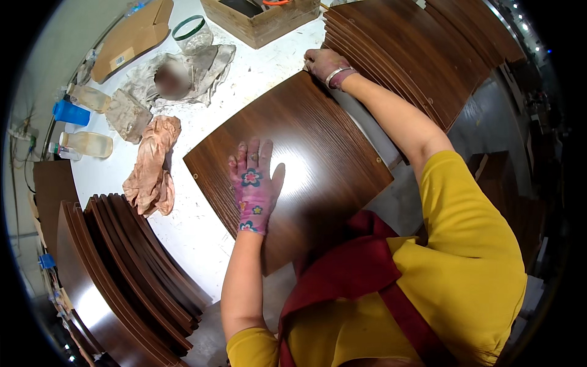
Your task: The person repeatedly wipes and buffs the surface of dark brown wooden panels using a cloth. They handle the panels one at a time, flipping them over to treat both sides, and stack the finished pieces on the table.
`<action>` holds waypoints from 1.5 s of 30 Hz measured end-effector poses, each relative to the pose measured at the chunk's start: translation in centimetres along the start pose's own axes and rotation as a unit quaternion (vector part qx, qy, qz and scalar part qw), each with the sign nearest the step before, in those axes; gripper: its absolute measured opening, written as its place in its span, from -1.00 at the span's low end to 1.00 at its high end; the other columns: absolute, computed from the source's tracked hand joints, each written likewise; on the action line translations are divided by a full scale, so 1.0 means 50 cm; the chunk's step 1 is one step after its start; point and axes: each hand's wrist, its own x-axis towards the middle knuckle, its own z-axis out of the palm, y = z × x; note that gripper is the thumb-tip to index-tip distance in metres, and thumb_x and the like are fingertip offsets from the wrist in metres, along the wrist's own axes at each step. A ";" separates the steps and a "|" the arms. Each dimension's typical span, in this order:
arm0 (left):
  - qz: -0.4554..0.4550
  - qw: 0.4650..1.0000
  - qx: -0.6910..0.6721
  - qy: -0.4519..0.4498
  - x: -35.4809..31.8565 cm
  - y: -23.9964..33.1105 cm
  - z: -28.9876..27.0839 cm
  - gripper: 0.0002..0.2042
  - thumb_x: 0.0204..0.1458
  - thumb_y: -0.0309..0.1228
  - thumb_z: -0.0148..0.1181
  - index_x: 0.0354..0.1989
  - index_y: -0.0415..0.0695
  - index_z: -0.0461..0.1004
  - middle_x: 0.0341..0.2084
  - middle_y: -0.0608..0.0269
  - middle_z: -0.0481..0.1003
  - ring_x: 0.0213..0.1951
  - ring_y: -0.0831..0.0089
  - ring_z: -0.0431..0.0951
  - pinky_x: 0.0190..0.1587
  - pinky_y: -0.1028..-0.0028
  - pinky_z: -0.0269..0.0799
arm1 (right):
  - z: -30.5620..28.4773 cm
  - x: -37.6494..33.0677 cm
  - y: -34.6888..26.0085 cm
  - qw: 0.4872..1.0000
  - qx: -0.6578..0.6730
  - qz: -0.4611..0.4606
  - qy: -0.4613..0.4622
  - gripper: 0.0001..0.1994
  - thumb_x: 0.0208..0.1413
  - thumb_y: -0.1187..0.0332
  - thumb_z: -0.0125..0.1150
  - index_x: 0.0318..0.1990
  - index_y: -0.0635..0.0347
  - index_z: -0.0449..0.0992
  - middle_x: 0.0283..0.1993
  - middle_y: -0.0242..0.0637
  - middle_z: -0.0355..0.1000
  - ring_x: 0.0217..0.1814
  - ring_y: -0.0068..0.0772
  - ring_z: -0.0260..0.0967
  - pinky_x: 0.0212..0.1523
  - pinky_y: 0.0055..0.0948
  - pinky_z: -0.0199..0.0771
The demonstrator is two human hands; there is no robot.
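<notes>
Your left hand [254, 183], in a flowered glove, lies flat with fingers spread on the dark brown curved wood-veneer panel [306, 159] at centre. Your right hand [323, 64] curls over its twelve o'clock corner.

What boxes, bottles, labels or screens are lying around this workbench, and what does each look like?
Flat cardboard piece: far left of the table, brown, with a small white label.
Open box: far edge, tan, rectangular.
Clear jar: beside the cardboard, round, green rim.
Plastic bottles: left edge, clear, lying down.
Blue cup: left edge.
No screens in view.
</notes>
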 end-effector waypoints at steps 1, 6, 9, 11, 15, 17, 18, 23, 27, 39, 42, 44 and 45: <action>-0.002 1.000 0.003 -0.002 -0.001 -0.001 0.000 -0.45 0.09 -0.06 0.10 0.28 0.10 0.28 0.29 0.24 0.22 0.35 0.17 0.11 0.37 0.08 -0.11 | 0.002 -0.004 -0.008 1.000 0.008 0.009 0.000 -0.74 0.07 0.22 0.05 -0.20 0.16 0.53 -0.17 0.03 0.50 -0.09 0.11 0.44 -0.06 -0.08 0.42; -0.004 1.000 0.009 -0.012 -0.003 -0.003 -0.007 -0.45 0.10 -0.07 0.08 0.29 0.11 0.27 0.30 0.24 0.21 0.35 0.17 0.11 0.38 0.09 -0.12 | -0.020 -0.040 -0.008 0.999 0.016 0.020 -0.047 -0.75 0.06 0.23 0.05 -0.22 0.14 0.55 -0.17 0.04 0.50 -0.09 0.11 0.44 -0.06 -0.07 0.42; -0.010 0.999 0.013 -0.028 0.003 0.002 -0.011 -0.45 0.10 -0.07 0.08 0.29 0.11 0.27 0.31 0.24 0.20 0.35 0.18 0.10 0.38 0.09 -0.11 | -0.005 -0.024 -0.008 1.000 0.023 0.018 0.009 -0.77 0.04 0.26 0.07 -0.24 0.17 0.54 -0.18 0.06 0.49 -0.10 0.12 0.45 -0.08 -0.06 0.42; -0.007 1.000 0.019 -0.014 0.001 0.002 -0.002 -0.45 0.10 -0.07 0.09 0.29 0.11 0.27 0.30 0.24 0.21 0.35 0.18 0.10 0.38 0.08 -0.11 | 0.001 -0.018 -0.007 1.000 0.003 0.010 -0.001 -0.74 0.10 0.20 0.07 -0.21 0.17 0.52 -0.24 0.00 0.51 -0.14 0.05 0.45 -0.11 -0.13 0.42; -0.008 1.000 0.025 -0.010 0.000 0.000 -0.006 -0.45 0.09 -0.08 0.10 0.28 0.11 0.28 0.30 0.24 0.20 0.35 0.19 0.10 0.37 0.08 -0.10 | -0.007 -0.043 0.000 0.999 -0.004 0.002 -0.035 -0.73 0.10 0.20 0.07 -0.20 0.20 0.50 -0.25 0.00 0.51 -0.16 0.04 0.45 -0.12 -0.14 0.42; -0.003 1.000 0.029 -0.007 -0.003 -0.002 -0.003 -0.45 0.09 -0.08 0.11 0.29 0.11 0.27 0.30 0.24 0.20 0.35 0.19 0.10 0.37 0.08 -0.09 | -0.011 -0.070 0.007 0.999 0.017 0.002 -0.031 -0.73 0.11 0.19 0.07 -0.18 0.19 0.50 -0.24 0.00 0.51 -0.17 0.04 0.45 -0.12 -0.14 0.42; -0.001 1.000 0.031 -0.006 -0.002 -0.004 -0.002 -0.45 0.09 -0.08 0.11 0.29 0.11 0.27 0.31 0.24 0.20 0.35 0.19 0.10 0.37 0.08 -0.09 | -0.012 -0.075 0.001 0.998 0.063 0.000 -0.003 -0.79 0.05 0.31 0.07 -0.28 0.24 0.53 -0.21 0.07 0.50 -0.13 0.10 0.47 -0.10 -0.06 0.44; 0.005 0.999 0.035 -0.003 0.000 0.000 -0.003 -0.45 0.09 -0.09 0.10 0.29 0.11 0.27 0.30 0.23 0.20 0.35 0.17 0.11 0.36 0.09 -0.09 | 0.015 -0.026 -0.005 0.999 0.017 0.000 0.044 -0.78 0.07 0.32 0.03 -0.26 0.26 0.52 -0.20 0.08 0.50 -0.11 0.13 0.46 -0.07 -0.05 0.43; 0.002 0.999 0.042 -0.013 -0.003 -0.002 -0.007 -0.45 0.09 -0.09 0.10 0.29 0.11 0.26 0.31 0.22 0.19 0.35 0.16 0.10 0.37 0.09 -0.10 | 0.027 -0.034 -0.001 0.997 0.029 -0.006 0.068 -0.77 0.07 0.33 0.01 -0.26 0.30 0.50 -0.22 0.12 0.49 -0.11 0.15 0.45 -0.07 -0.04 0.43; 0.012 1.000 0.026 0.006 -0.004 -0.006 -0.002 -0.46 0.08 -0.09 0.12 0.27 0.10 0.29 0.29 0.21 0.22 0.34 0.17 0.13 0.37 0.11 -0.09 | -0.019 -0.080 -0.004 1.000 -0.002 0.006 -0.030 -0.78 0.05 0.33 0.05 -0.26 0.26 0.54 -0.21 0.09 0.50 -0.12 0.13 0.47 -0.08 -0.07 0.44; 0.014 0.999 0.031 0.009 -0.003 -0.002 -0.002 -0.46 0.10 -0.10 0.10 0.27 0.10 0.29 0.29 0.22 0.22 0.34 0.17 0.13 0.37 0.12 -0.09 | -0.048 -0.156 0.016 0.999 -0.004 0.005 -0.051 -0.79 0.07 0.30 0.08 -0.28 0.23 0.54 -0.23 0.05 0.51 -0.14 0.08 0.47 -0.12 -0.08 0.44; 0.014 0.999 0.037 0.011 -0.005 -0.001 -0.002 -0.47 0.11 -0.09 0.08 0.28 0.10 0.28 0.29 0.22 0.22 0.34 0.18 0.12 0.37 0.12 -0.09 | -0.062 -0.202 0.026 0.998 -0.007 0.011 -0.067 -0.79 0.07 0.29 0.08 -0.28 0.24 0.54 -0.22 0.03 0.51 -0.14 0.06 0.47 -0.11 -0.10 0.43; 0.015 0.999 0.040 0.012 -0.005 -0.001 -0.002 -0.47 0.12 -0.09 0.07 0.28 0.10 0.28 0.29 0.22 0.22 0.34 0.18 0.12 0.37 0.12 -0.09 | -0.070 -0.227 0.030 0.997 -0.008 0.014 -0.075 -0.78 0.08 0.28 0.08 -0.29 0.24 0.53 -0.22 0.02 0.51 -0.13 0.06 0.47 -0.11 -0.11 0.43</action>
